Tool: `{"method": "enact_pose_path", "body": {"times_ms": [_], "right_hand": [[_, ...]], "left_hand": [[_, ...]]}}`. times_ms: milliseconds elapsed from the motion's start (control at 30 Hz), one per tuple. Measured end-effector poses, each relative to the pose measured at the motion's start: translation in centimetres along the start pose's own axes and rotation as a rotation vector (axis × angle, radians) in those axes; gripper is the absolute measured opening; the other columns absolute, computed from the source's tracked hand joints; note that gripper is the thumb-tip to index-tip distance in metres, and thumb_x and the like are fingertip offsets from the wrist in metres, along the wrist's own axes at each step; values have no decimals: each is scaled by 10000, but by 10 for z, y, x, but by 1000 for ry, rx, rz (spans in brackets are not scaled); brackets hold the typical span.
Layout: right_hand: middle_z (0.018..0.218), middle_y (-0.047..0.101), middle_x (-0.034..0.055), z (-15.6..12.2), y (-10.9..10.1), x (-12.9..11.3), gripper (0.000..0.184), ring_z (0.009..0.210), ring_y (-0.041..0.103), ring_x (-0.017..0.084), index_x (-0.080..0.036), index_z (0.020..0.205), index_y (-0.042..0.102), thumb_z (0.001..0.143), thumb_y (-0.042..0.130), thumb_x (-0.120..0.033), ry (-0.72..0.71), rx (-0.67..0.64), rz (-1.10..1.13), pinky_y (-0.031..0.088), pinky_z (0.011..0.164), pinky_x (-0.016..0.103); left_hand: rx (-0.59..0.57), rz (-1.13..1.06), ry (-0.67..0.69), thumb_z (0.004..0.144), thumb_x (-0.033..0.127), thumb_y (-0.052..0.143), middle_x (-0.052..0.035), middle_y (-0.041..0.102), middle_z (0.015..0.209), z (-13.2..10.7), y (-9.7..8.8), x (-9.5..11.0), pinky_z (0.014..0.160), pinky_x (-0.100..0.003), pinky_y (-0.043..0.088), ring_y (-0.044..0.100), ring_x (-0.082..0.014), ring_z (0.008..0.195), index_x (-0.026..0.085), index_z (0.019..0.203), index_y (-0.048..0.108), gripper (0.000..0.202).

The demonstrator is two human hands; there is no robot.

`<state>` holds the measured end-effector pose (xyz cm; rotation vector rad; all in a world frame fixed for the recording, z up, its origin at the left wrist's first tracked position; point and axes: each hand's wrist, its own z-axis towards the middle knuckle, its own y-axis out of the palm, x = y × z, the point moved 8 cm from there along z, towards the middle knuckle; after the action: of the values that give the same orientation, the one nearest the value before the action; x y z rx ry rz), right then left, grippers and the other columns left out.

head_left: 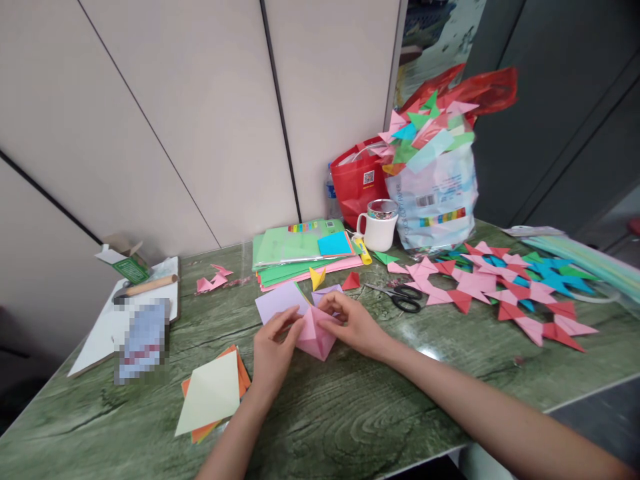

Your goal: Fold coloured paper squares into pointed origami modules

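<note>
Head view, clock directions taken from the pink paper as centre, 12 being the far side. Pink paper (323,345): partly folded, creases visible, held just above or on the desk (380,407); contact cannot be told. Left hand (271,345) at 9 o'clock, fingers grasping the paper's near-left side. Right hand (361,328) at 3 o'clock, fingers pinching its upper right; both grips light, thumbs toward the wearer.

Lilac sheet (278,302) at 10 o'clock, partly behind the left fingers. Yellow folded piece (317,278) at 12, red folded piece (351,281) at 1, both near. Stack of coloured sheets (287,243) beyond, close to 12. White mug (379,231) at 1, farther out; bag of folded pieces (437,200) between 1 and 2, filled above its rim.

Scissors (406,299), black-handled, between 2 and 3; past them, a spread of pink, red, blue and green folded pieces (470,283). Cream-topped paper pile (213,393) at 8, layers askew, orange edges showing. Pink folded scraps (216,280) at 10. Wooden-handled tool (150,287) between 9 and 10, on a white board (95,343).
</note>
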<state>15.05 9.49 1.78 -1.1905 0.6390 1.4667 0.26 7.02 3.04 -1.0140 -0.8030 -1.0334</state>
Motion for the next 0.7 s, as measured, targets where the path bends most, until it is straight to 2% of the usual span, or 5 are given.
{"method": "enact_pose_path", "body": {"times_ms": [167, 333, 433, 533, 700], "right_hand": [[791, 651, 33, -6, -2, -22, 130, 733, 602, 144, -182, 867, 581, 744, 574, -140, -227, 57, -150, 473, 662, 254], [788, 648, 47, -11, -7, -40, 106, 775, 598, 167, -206, 789, 624, 790, 536, -146, -389, 107, -165, 473, 724, 303], [858, 615, 54, -13, -10, -45, 125, 866, 566, 186, -228, 785, 641, 786, 545, -148, -432, 150, -213, 456, 780, 346], [869, 556, 59, -15, -18, -46, 96, 888, 524, 202, -236, 766, 657, 765, 581, -177, -436, 256, -316, 443, 765, 359], [641, 489, 3, -12, -13, -36, 143, 565, 468, 125, -210, 900, 635, 765, 606, -245, -347, 199, -278, 419, 536, 251]], "left_hand": [[37, 279, 298, 706, 258, 630, -6, 588, 607, -6, -2, 26, 519, -215, 429, 524, -112, 540, 204, 748, 718, 112], [-127, 216, 164, 765, 260, 560, 12, 644, 495, -10, 12, 14, 403, -209, 412, 480, -95, 338, 216, 974, 689, 249], [-191, 92, 98, 780, 240, 524, -8, 699, 579, -11, 17, 9, 463, -235, 473, 579, -133, 408, 232, 1011, 670, 274], [-88, 106, 165, 724, 197, 579, -21, 731, 721, -9, 7, 14, 581, -253, 498, 651, -169, 570, 266, 923, 701, 243], [7, 170, 244, 716, 165, 581, -20, 725, 836, -10, -2, 19, 562, -233, 484, 664, -169, 623, 291, 924, 694, 268]]}}
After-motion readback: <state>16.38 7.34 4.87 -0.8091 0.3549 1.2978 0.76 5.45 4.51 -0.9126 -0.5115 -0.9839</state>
